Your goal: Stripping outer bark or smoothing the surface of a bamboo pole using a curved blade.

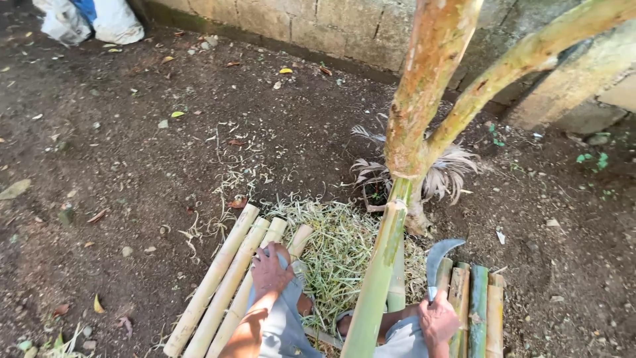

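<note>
The right hand (438,319) grips a curved steel sickle knife (438,260) beside the upright green bamboo pole (379,278); the left hand (269,270) rests flat on 4 pale bamboo slats (225,282) (mid-shaving; next, steady the pole).

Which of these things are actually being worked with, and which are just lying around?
In use:
green bamboo pole
curved knife in right hand
left hand on split bamboo
shavings

Lying about:
white sacks
feathers
fallen leaves
</note>
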